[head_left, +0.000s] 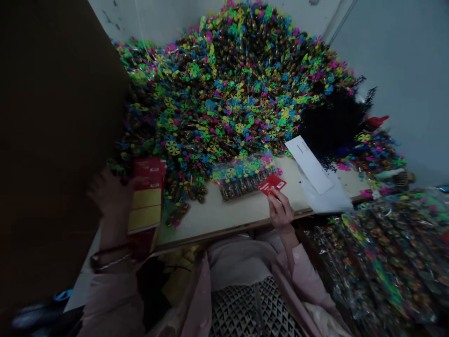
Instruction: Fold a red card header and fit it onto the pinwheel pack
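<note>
A small red card (272,184) with a white barcode label is pinched in my right hand (280,208), over the right end of a clear bag (242,180) holding a row of small items with colourful tops. My left hand (114,192) is at the left, fingers spread, beside a stack of red cards (149,171). Its thumb reaches to the stack's edge, and no object shows in its fingers. Yellow cards (145,210) lie in front of the red ones.
A large heap of colourful wheel-topped pieces (228,93) covers the table's back. White papers (310,164) and black plastic parts (329,124) lie at the right. Filled bags (382,252) sit at the lower right. A brown panel (59,117) stands at the left.
</note>
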`<state>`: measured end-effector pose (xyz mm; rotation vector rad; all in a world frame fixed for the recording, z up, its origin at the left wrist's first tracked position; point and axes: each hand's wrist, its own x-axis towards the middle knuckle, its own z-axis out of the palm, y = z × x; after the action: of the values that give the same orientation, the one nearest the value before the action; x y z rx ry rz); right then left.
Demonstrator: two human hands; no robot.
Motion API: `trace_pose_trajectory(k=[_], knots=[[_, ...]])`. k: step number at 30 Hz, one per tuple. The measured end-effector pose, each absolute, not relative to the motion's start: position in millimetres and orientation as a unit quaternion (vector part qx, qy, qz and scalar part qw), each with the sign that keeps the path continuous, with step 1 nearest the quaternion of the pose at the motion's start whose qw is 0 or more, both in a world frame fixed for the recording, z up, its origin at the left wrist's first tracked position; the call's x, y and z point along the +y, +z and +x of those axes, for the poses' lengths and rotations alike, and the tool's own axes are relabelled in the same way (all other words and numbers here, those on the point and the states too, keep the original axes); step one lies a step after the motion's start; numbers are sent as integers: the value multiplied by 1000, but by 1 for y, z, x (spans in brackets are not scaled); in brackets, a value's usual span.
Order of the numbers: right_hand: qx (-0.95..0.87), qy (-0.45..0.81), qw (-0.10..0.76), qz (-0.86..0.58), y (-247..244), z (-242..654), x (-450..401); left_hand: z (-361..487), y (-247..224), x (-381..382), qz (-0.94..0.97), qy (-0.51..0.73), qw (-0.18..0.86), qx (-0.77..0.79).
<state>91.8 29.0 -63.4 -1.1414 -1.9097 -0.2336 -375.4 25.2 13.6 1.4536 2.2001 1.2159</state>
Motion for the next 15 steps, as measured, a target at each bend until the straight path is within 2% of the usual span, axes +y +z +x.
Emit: trace_pose_trajectory(k=[2,4,7,10,15], knots=[[-753,-79,443,-480,-70,80,34,-359,7,24,479,451,-25,753],[-733,-60,462,-496,-78,67,43,-323,-3,20,507,458,-55,728],[-706,-32,498,-502,-90,48,59,-250,-23,18,607,435,2,665],[-690,-5,501,-523,-95,33,73,-186,-39,24,686,411,89,595],[-669,37,482,-564,-101,17,84,-146,-40,41,723,439,147,513]])
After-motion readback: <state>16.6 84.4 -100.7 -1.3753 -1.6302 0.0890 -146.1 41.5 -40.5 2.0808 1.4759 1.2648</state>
